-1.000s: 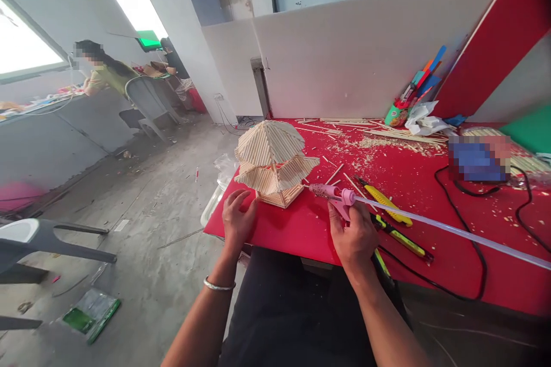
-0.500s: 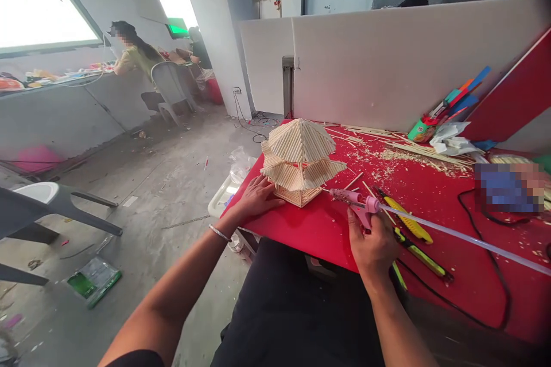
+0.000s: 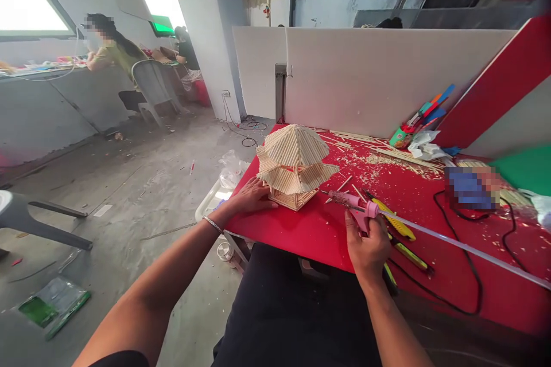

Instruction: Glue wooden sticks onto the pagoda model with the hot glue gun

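A small two-tiered pavilion model made of bamboo sticks [image 3: 295, 164] stands near the left end of the red table [image 3: 318, 229]. My left hand [image 3: 249, 198] lies flat on the table with its fingers against the model's base. My right hand [image 3: 368, 243] grips a pink hot glue gun [image 3: 355, 205], its nozzle pointing left toward the model's base, a short gap away. A long clear glue stick [image 3: 465, 248] juts out of the gun's back to the right.
Yellow utility knives [image 3: 396, 223] lie right of the gun. A black cable [image 3: 469, 264] loops over the table. Loose sticks and sawdust [image 3: 387, 155] lie at the back, by a white partition [image 3: 379, 74]. A person sits far left near a grey chair [image 3: 152, 89].
My left hand has moved from the table edge to the model's base and stayed there. The head view has shifted, with the gun held in much the same place by the model.
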`<state>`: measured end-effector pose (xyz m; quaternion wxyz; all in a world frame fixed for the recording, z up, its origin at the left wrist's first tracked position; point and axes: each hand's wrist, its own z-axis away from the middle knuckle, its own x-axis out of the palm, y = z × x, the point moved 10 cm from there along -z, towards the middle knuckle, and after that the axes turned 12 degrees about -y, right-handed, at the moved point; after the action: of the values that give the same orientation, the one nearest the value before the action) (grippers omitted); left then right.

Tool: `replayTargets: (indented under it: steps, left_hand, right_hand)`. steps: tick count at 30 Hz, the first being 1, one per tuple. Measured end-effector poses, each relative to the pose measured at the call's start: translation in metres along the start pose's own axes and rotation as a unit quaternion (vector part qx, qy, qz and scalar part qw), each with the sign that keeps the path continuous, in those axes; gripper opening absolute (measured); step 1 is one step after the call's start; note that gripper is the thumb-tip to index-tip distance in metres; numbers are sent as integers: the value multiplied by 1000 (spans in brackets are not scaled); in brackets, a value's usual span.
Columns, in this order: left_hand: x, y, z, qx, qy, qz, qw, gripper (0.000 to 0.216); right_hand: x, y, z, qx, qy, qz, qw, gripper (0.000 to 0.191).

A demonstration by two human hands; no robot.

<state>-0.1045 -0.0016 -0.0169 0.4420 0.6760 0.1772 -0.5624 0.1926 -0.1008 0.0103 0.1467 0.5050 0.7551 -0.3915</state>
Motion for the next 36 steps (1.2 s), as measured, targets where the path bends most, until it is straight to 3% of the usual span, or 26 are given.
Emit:
replayTargets:
  steps: [12, 15, 17, 21, 24, 28, 36]
  left_hand:
    - [-11, -1, -2, -7, 52, 16, 999, 35]
    - [-12, 2, -6, 14, 60, 41, 997, 49]
    - [-18, 1, -11, 10, 92, 69, 993, 55]
    - [-32, -7, -20, -12, 177, 140, 974, 35]
    - [-36, -10, -27, -10, 203, 184, 962, 31]
    - [-38, -19, -28, -30, 211, 214, 953, 31]
    - [-37, -31, -34, -58, 197, 285, 936, 30]
  right_hand:
    - [-5, -1, -1, 10, 28, -52, 998, 33]
    - [-8, 0, 1, 19, 37, -63, 997, 33]
    - [-10, 0, 1, 25, 42, -70, 996, 33]
    - [-17, -1, -3, 32, 49, -82, 995, 34]
    - [-29, 0, -10, 56, 63, -95, 992, 35]
    - [-41, 2, -17, 97, 67, -106, 987, 36]
    - [-40, -6, -19, 86, 59, -140, 985, 34]
